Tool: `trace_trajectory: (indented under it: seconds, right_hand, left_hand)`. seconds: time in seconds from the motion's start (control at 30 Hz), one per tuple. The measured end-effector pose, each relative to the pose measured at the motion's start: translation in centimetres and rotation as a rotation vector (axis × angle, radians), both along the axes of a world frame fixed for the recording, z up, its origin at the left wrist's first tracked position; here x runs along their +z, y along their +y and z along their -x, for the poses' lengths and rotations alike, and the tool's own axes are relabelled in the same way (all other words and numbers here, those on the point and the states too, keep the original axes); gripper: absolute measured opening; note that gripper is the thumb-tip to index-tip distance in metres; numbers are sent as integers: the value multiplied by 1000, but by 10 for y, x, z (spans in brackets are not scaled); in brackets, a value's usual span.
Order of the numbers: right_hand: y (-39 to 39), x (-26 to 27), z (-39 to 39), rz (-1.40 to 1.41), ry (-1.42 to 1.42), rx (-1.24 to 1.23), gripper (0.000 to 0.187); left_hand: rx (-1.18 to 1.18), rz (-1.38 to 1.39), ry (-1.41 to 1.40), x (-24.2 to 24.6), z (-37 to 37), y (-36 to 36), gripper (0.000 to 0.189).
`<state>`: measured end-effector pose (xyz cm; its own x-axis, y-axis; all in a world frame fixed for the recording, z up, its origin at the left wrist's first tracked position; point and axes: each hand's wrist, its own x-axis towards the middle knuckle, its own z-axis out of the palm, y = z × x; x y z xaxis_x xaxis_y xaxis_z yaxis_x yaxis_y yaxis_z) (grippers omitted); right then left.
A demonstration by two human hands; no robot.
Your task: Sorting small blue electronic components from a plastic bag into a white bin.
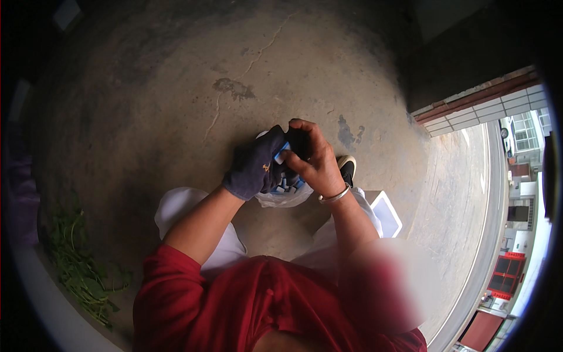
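My left hand (257, 165), in a dark glove with a small yellow mark, grips a small blue-and-white piece (281, 154). Bare and wearing a silver bangle (334, 194), my right hand (317, 163) presses its thumb against the same piece. Its forefinger curls over something dark beside the glove; what that is cannot be made out. Directly beneath both hands sits a translucent plastic bag (283, 201). Several blue, white and dark pieces (288, 187) lie in it, partly hidden by my hands.
Cracked concrete floor (176, 110) surrounds me. By my right leg lies a white-rimmed panel (387, 215), near a black shoe (347, 169). Green leafy stems (83, 268) lie at the left. A tiled wall edge (484, 110) and a road (479, 237) are at the right.
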<state>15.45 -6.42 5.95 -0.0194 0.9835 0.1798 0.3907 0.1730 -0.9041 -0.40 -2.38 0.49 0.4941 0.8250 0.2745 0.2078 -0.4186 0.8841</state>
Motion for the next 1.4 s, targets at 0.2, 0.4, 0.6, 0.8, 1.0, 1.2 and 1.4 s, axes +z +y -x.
trace_trajectory:
  seconds: [0.2,0.4,0.6,0.8,1.0,1.2,1.4]
  right_hand:
    - [-1,-2,-1,66,37,0,51]
    - [-2,2,0,10,-9,2,51]
    - [0,-5,-6,14,132,5,56]
    - [0,19,-13,280,520,-135,58]
    - [-2,10,-18,307,693,44,61]
    - [-3,0,-14,257,521,106,50]
    - [-3,1,-10,174,94,109,34]
  left_hand:
    - [13,-122,5,5,-1,0,43]
    - [26,-107,1,3,0,-1,43]
    - [-9,95,-46,-12,-8,4,30]
    - [-105,336,-175,-33,-9,17,35]
    - [6,-67,7,14,0,5,25]
    - [32,-128,-89,7,-7,2,28]
    - [15,-24,-177,-21,-12,2,30]
